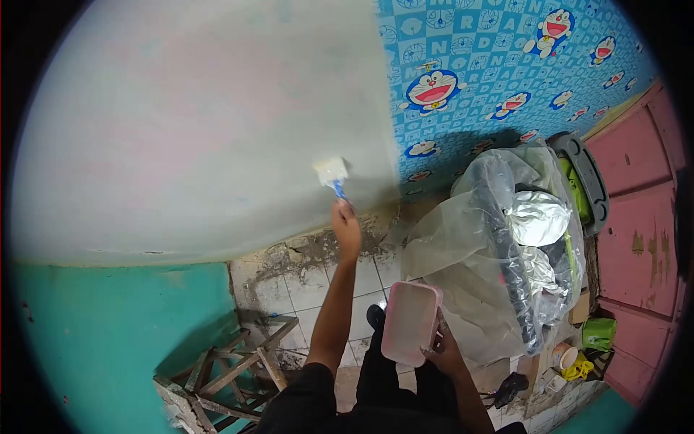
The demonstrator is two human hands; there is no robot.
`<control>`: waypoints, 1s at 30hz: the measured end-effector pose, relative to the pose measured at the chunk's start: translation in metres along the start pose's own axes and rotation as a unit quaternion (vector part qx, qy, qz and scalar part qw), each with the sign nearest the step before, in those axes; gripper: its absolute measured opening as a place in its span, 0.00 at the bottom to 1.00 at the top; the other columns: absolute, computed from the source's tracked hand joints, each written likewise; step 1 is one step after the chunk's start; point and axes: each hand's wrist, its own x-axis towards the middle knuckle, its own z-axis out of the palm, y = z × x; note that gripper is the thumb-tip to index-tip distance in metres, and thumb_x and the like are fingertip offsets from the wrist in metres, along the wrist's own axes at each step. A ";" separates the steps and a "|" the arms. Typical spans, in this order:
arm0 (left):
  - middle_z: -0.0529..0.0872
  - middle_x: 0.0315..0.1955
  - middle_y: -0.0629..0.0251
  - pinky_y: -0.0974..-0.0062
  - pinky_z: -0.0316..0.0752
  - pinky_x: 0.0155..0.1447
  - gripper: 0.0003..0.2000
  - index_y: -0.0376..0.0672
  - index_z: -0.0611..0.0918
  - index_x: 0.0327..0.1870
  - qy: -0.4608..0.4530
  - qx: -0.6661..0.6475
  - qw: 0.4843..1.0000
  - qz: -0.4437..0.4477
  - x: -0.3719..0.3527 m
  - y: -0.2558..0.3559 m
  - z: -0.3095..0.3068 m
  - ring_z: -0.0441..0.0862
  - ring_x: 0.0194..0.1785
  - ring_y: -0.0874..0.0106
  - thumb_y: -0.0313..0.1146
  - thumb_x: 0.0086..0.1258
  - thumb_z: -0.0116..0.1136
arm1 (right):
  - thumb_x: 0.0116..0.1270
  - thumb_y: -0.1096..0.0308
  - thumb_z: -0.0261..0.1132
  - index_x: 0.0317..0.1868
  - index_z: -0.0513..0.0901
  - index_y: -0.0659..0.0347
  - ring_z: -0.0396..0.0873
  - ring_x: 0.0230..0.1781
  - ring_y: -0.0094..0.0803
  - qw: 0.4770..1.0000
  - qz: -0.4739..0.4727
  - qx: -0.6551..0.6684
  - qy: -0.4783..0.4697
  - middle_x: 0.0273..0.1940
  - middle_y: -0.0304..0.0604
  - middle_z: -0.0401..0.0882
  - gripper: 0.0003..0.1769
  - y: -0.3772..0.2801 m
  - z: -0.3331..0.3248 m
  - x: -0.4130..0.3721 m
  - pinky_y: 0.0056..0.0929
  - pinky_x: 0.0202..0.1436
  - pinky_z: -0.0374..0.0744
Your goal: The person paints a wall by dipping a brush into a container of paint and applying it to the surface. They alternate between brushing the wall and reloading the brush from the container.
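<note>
My left hand (345, 214) is closed round the blue handle of a wide paintbrush (332, 172). The pale bristles are at the whitish wall (217, 130), low down and left of the blue cartoon wallpaper (470, 79). In my right hand (444, 352) is a pink rectangular plastic tub (412, 322), gripped by its right side and lower corner. Pale, whitish liquid fills part of the tub, which I hold in front of my legs. Some of my right fingers are hidden behind it.
A wooden stool-like frame (228, 376) stands at lower left by the green wall (116, 311). Clear plastic sheeting (463, 253) covers a bulky pile on the right, beside a pink door (640, 246). Small items, including a green packet (598, 333), lie at lower right. White floor tiles (307, 286) look dirty.
</note>
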 end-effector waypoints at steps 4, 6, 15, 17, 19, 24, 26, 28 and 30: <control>0.75 0.23 0.60 0.66 0.67 0.34 0.16 0.36 0.74 0.34 -0.007 0.158 0.984 -0.079 -0.022 -0.134 0.030 0.74 0.28 0.68 0.40 0.78 0.41 | 0.57 0.75 0.69 0.78 0.40 0.52 0.72 0.61 0.38 1.000 0.022 0.014 0.008 0.64 0.54 0.67 0.56 0.011 -0.004 0.002 0.38 0.61 0.75; 0.77 0.23 0.57 0.63 0.68 0.35 0.17 0.35 0.75 0.34 -0.007 0.238 0.964 -0.121 -0.032 -0.174 0.042 0.77 0.30 0.65 0.41 0.77 0.42 | 0.57 0.75 0.69 0.78 0.40 0.53 0.72 0.62 0.38 0.999 0.044 0.018 0.019 0.64 0.54 0.67 0.56 0.013 -0.005 0.004 0.39 0.62 0.75; 0.76 0.18 0.67 0.72 0.65 0.24 0.16 0.39 0.79 0.31 -0.062 -0.019 0.938 -0.341 -0.003 -0.106 0.050 0.71 0.19 0.75 0.41 0.74 0.46 | 0.57 0.74 0.69 0.77 0.41 0.55 0.67 0.66 0.41 0.999 0.035 -0.002 0.031 0.69 0.54 0.61 0.55 0.011 -0.003 -0.002 0.41 0.64 0.73; 0.74 0.18 0.70 0.77 0.61 0.21 0.16 0.40 0.78 0.31 -0.047 -0.067 0.949 -0.303 0.004 -0.048 0.042 0.67 0.17 0.79 0.41 0.75 0.46 | 0.57 0.74 0.69 0.77 0.41 0.55 0.67 0.66 0.40 0.999 0.024 -0.002 0.028 0.68 0.54 0.61 0.55 0.013 -0.003 -0.001 0.41 0.64 0.73; 0.73 0.17 0.72 0.80 0.59 0.20 0.15 0.40 0.78 0.32 -0.035 -0.109 0.956 -0.271 -0.001 0.013 0.031 0.65 0.17 0.81 0.41 0.76 0.46 | 0.57 0.73 0.70 0.77 0.41 0.55 0.68 0.65 0.40 0.999 0.000 0.004 0.036 0.67 0.54 0.63 0.55 0.019 -0.003 -0.001 0.41 0.63 0.73; 0.71 0.18 0.72 0.82 0.59 0.23 0.16 0.38 0.75 0.36 -0.010 -0.147 0.986 -0.082 -0.019 0.134 0.011 0.65 0.20 0.83 0.41 0.80 0.42 | 0.56 0.74 0.70 0.78 0.41 0.55 0.68 0.65 0.40 0.999 0.041 0.008 0.019 0.70 0.51 0.57 0.56 0.004 -0.006 0.002 0.38 0.64 0.73; 0.70 0.17 0.71 0.82 0.60 0.21 0.16 0.39 0.74 0.37 0.011 -0.140 0.990 -0.008 -0.010 0.150 0.009 0.65 0.18 0.83 0.42 0.80 0.40 | 0.55 0.75 0.69 0.78 0.41 0.55 0.68 0.65 0.40 0.999 0.043 0.017 0.013 0.73 0.49 0.53 0.57 0.004 -0.007 0.003 0.37 0.64 0.73; 0.70 0.17 0.71 0.82 0.62 0.22 0.16 0.40 0.73 0.37 0.010 -0.142 0.989 0.028 0.001 0.144 0.016 0.65 0.18 0.82 0.42 0.81 0.39 | 0.55 0.74 0.69 0.78 0.41 0.55 0.68 0.65 0.40 0.999 0.031 0.022 0.007 0.72 0.50 0.54 0.57 0.009 -0.010 0.005 0.37 0.63 0.74; 0.70 0.18 0.70 0.82 0.65 0.25 0.15 0.40 0.72 0.37 -0.015 -0.154 0.988 0.028 0.011 0.102 0.024 0.67 0.20 0.81 0.41 0.81 0.38 | 0.55 0.74 0.69 0.78 0.40 0.55 0.69 0.64 0.39 0.999 0.044 0.014 0.009 0.72 0.50 0.54 0.57 0.009 -0.011 0.004 0.36 0.62 0.75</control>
